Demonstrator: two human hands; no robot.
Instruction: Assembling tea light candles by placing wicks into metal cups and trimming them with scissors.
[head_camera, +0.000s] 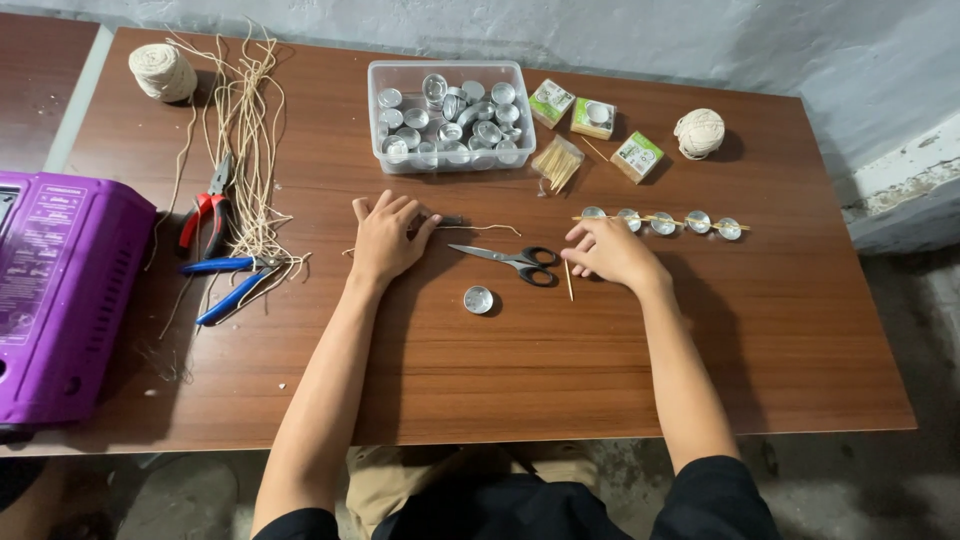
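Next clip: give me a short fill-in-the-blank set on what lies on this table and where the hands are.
1. The scissors lie on the table between the left hand and the ____ hand.
2. The clear plastic box holds many small ____ cups.
3. The left hand rests on a short length of ____.
4. At the table's left edge sits a ____ appliance.

Missing words: right; metal; string; purple

The person wears a black short-sleeved top, its sleeves ending above the elbows, so both forearms are bare. Khaki-tan trousers show at the lap below the table edge. The left hand and right hand carry no gloves, rings, watch or bracelets.
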